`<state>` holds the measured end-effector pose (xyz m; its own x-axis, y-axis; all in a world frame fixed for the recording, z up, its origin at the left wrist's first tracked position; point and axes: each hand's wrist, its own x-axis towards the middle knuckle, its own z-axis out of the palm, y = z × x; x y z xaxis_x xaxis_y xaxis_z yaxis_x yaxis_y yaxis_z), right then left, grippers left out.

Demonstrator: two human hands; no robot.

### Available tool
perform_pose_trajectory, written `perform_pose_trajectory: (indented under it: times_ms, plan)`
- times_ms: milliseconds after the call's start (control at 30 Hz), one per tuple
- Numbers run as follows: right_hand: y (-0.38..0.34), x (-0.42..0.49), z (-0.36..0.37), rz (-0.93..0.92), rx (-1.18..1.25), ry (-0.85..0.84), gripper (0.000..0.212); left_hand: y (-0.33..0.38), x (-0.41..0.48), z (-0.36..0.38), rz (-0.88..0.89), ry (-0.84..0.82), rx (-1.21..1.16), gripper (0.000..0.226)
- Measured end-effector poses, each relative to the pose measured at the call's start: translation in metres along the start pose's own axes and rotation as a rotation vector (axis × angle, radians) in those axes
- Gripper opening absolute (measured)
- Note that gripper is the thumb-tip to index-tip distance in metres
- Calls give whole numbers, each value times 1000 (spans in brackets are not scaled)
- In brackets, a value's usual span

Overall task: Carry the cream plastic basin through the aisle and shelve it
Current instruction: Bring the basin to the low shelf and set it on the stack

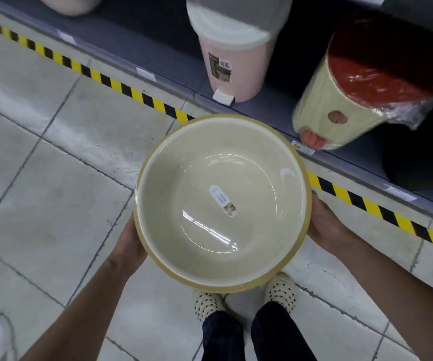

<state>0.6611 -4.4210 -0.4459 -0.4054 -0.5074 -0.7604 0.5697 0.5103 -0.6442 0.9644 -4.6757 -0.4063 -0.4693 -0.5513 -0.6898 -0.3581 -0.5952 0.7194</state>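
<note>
A pale tiled floor (54,178) fills most of the view, with a strip of yellow-and-black hazard tape (121,87) running along the foot of a low grey shelf (158,56) on the upper right. The cream plastic basin (222,204) is held level above the floor, in front of the person's body and just short of the shelf edge, its open side up and nothing inside but a small oval label (223,201) stuck to the bottom. The left hand (132,246) cups the basin's left wall from beneath, fingers out of sight under it; the right hand (324,225) does the same on the right wall, so both are closed around the basin. On the shelf stand a pink pedal bin (233,61) with a white lid and, to its right, a tilted cream bin (340,100) with a red lid wrapped in clear film. Below the basin, two dotted slippers (280,290) and dark trouser legs show.
</note>
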Motion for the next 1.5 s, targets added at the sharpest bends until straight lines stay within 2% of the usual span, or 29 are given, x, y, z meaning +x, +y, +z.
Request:
perform_pose_trajectory:
  times_ms: [133, 267, 367, 467, 567, 667, 733, 800, 900, 967, 1100, 1200, 1367, 1500]
  plan:
    - [-63, -38, 33, -13, -44, -16, 45, 52, -43, -14, 37, 81, -68, 50]
    - [-116, -73, 68, -22, -63, -8, 41, 97, -80, -34, 42, 105, -94, 53]
    - [-145, -92, 98, -26, -108, -59, 57, 121, -101, -59, 33, 153, -111, 41]
    - [-163, -104, 128, -30, -118, -55, 62, 138, -118, -88, 6, 216, -143, 31]
    - [-181, -117, 161, -40, -110, -49, 76, 157, -130, -120, -2, 227, -143, 35]
    - [-204, -126, 195, -45, -63, -58, 80, 180, -131, -155, -19, 239, -156, 47]
    - [-219, -125, 216, -67, -55, -78, 61, 193, -128, -179, -43, 224, -150, 54]
    - [-236, -120, 238, -81, -60, -106, 47, 205, -118, -202, -43, 226, -154, 60]
    - [-268, -105, 275, -92, -78, -131, 62, 230, -93, -233, -38, 253, -141, 59]
    - [-289, -87, 297, -100, -68, -157, 69, 248, -73, -249, -14, 223, -127, 50]
    - [-321, -47, 337, -129, -92, -130, 39, 283, -23, -282, 22, 210, -124, 43]
    - [-343, -12, 372, -126, -69, -139, 30, 310, 19, -317, 33, 195, -69, 49]
    - [-364, 33, 421, -121, -21, -97, 46, 357, 75, -362, 58, 149, -80, 49]
    - [-364, 73, 453, -105, 13, -52, 38, 380, 139, -399, 25, 85, -42, 55]
